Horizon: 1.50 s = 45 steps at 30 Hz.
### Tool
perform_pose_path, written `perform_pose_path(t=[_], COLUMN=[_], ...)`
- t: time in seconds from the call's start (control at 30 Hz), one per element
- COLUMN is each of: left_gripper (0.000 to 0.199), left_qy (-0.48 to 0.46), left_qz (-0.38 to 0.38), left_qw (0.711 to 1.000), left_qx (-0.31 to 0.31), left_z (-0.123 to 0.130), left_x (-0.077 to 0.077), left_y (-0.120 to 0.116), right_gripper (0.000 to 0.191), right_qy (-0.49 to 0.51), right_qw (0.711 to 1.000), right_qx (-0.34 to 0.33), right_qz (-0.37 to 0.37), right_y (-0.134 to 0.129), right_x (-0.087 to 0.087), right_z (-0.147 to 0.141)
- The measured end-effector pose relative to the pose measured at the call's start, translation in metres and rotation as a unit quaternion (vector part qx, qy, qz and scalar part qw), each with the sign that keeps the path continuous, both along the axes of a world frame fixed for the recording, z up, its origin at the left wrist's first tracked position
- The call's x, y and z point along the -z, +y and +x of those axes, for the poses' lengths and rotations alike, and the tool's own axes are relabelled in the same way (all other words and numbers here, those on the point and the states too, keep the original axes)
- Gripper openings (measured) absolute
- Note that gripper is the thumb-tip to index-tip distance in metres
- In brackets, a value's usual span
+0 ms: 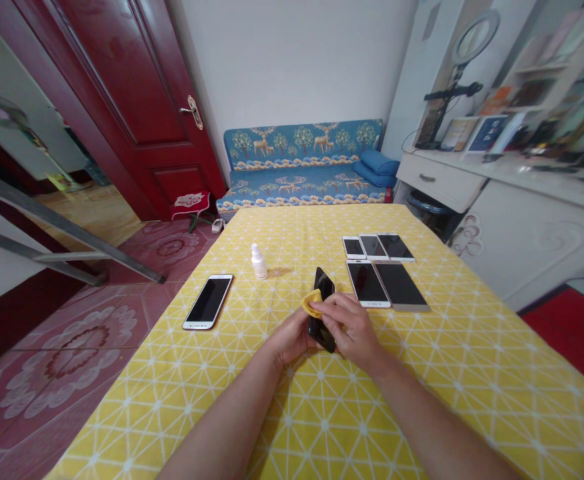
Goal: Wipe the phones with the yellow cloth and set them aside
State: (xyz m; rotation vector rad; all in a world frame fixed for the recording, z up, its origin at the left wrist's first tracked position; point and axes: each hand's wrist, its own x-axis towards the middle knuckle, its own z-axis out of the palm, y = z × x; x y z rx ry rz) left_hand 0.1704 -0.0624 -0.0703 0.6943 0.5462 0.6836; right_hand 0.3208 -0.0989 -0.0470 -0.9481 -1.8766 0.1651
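Observation:
A black phone [325,283] is tilted up on its edge above the yellow patterned tablecloth [272,230], between my two hands. My left hand [292,337] grips it from the left and below. In my right hand [353,325] is a folded yellow cloth [311,304], pinched between the fingers and lying against the phone's edge. Part of the phone is hidden behind the cloth and my right fingers. A small white bottle [259,262] stands upright beyond my left hand.
A white-framed phone [209,301] lies at the left. Several phones lie in two rows at the right, including a white one [368,285] and a gold one [402,287]. Behind the table is a blue sofa [297,179]; a white dresser [527,177] stands right.

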Motion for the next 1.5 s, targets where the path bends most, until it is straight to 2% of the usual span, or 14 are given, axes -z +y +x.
perform_pose_path(t=[0.1, 0.3, 0.53, 0.7, 0.83, 1.0, 1.27, 1.5], left_gripper=[0.03, 0.039, 0.046, 0.042, 0.043, 0.041, 0.039, 0.043], left_qy=[-0.011, -0.037, -0.119, -0.167, -0.16, -0.137, -0.087, -0.04], left_qz=[-0.007, -0.027, -0.072, -0.084, -0.083, -0.046, 0.027, 0.072], left_qw=[1.0, 0.996, 0.984, 0.974, 0.972, 0.973, 0.983, 0.991], left_qx=[-0.017, -0.081, -0.108, -0.126, -0.15, -0.18, -0.161, -0.106], left_z=[0.0, -0.001, -0.003, -0.005, -0.007, -0.007, -0.006, -0.003], left_x=[-0.004, -0.013, -0.026, -0.023, -0.016, -0.014, -0.016, -0.019], left_y=[0.0, 0.001, 0.003, 0.008, 0.012, 0.012, 0.006, 0.0], right_gripper=[0.037, 0.041, 0.048, 0.044, 0.041, 0.041, 0.038, 0.028], right_qy=[-0.015, -0.033, -0.053, -0.049, -0.012, 0.059, 0.099, 0.149], right_qw=[1.0, 0.998, 0.995, 0.993, 0.991, 0.992, 0.991, 0.978], right_qx=[-0.017, -0.044, -0.004, 0.055, 0.092, 0.095, 0.069, 0.141], right_qz=[0.006, 0.038, 0.079, 0.096, 0.099, 0.063, 0.049, 0.042], right_y=[-0.003, -0.007, -0.003, -0.002, -0.003, -0.002, -0.001, -0.001], right_x=[-0.005, -0.01, -0.007, -0.005, -0.004, 0.0, 0.004, -0.005], right_z=[-0.002, -0.004, -0.003, -0.001, 0.0, 0.001, 0.0, 0.005])
